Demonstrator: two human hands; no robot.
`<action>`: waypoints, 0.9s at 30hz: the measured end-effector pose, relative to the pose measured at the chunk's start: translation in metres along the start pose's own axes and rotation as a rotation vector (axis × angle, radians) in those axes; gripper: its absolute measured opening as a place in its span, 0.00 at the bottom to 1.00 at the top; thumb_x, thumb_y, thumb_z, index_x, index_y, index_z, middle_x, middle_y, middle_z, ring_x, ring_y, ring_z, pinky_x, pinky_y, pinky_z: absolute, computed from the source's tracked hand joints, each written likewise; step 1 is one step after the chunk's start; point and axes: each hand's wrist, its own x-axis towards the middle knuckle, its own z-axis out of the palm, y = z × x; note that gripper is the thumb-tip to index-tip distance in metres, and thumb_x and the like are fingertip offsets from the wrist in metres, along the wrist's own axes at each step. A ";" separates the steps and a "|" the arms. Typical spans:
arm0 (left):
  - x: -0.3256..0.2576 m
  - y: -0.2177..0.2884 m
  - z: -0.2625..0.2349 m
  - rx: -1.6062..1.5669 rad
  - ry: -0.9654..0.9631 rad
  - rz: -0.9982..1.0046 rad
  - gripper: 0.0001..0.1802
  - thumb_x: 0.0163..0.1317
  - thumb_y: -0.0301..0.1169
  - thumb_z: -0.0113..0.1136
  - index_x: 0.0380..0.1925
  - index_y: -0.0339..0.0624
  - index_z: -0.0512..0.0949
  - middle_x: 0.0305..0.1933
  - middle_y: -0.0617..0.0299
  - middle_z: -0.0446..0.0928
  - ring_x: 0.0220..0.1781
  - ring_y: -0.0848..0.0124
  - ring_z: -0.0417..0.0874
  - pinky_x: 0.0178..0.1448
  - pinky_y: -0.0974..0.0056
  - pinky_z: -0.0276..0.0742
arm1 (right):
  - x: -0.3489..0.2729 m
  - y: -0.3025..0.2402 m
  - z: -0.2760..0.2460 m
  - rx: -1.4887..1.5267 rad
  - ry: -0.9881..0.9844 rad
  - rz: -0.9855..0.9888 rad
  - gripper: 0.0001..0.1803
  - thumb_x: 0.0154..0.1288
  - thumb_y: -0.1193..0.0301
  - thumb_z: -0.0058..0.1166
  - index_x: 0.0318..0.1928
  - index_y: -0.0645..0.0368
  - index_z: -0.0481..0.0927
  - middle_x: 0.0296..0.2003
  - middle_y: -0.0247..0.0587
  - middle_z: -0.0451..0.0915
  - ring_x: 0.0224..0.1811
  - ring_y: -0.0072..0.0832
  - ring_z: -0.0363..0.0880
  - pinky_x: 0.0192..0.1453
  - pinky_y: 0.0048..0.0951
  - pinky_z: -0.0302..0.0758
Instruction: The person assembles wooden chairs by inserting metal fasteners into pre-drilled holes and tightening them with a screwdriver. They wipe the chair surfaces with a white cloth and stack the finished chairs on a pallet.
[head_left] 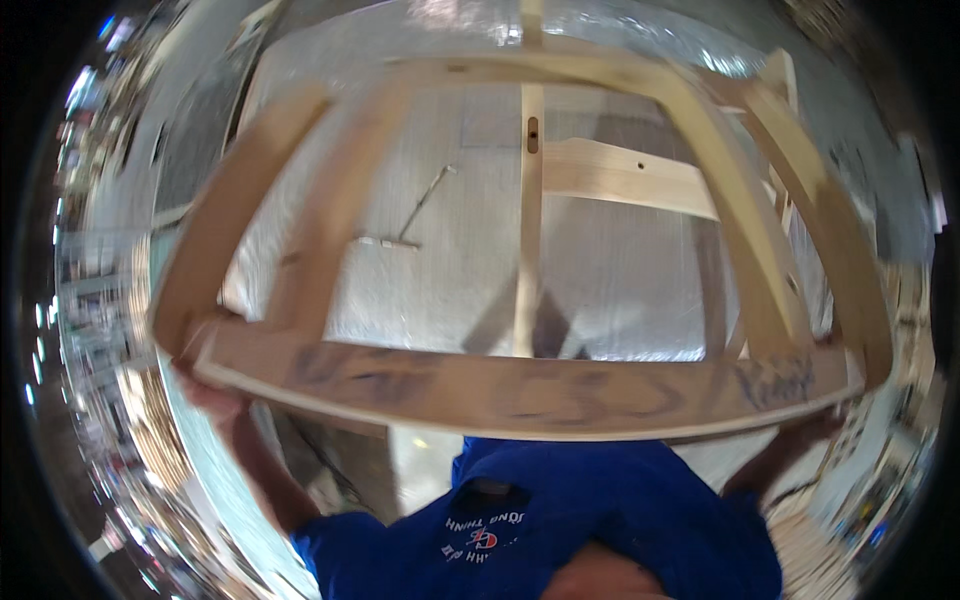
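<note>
While the wooden frame [520, 390] hung blurred, the left hand [205, 385] gripped its nine-o'clock corner; the right hand [815, 425], at three, was closed underneath it.

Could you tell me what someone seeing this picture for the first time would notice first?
A large bare wooden frame fills most of the view, held up close to the camera, with the left hand gripping its lower left corner and the right hand mostly hidden under its lower right corner. Through the frame, a thin metal tool lies on the pale surface behind. The person's blue shirt shows at the bottom centre.
</note>
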 end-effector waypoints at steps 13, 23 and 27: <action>0.288 -0.049 -0.197 0.232 -0.014 -0.163 0.35 0.69 0.53 0.33 0.67 0.39 0.56 0.68 0.52 0.59 0.66 0.59 0.64 0.69 0.57 0.61 | 0.026 -0.013 0.510 0.058 -0.302 -0.005 0.26 0.53 0.59 0.65 0.45 0.67 0.75 0.34 0.42 0.79 0.33 0.28 0.79 0.37 0.29 0.76; 0.267 -0.128 -0.105 1.009 0.502 0.436 0.34 0.67 0.49 0.47 0.60 0.29 0.61 0.59 0.37 0.66 0.58 0.51 0.70 0.63 0.53 0.66 | -0.115 0.128 0.407 -0.644 0.036 0.252 0.21 0.60 0.62 0.56 0.46 0.62 0.67 0.28 0.46 0.78 0.31 0.47 0.78 0.34 0.42 0.73; 0.226 -0.109 -0.002 0.892 0.163 0.625 0.38 0.64 0.47 0.54 0.63 0.31 0.55 0.63 0.39 0.61 0.62 0.49 0.66 0.66 0.51 0.62 | -0.119 0.062 0.402 -0.526 0.047 0.317 0.14 0.57 0.67 0.55 0.35 0.62 0.67 0.24 0.52 0.77 0.30 0.52 0.77 0.31 0.48 0.72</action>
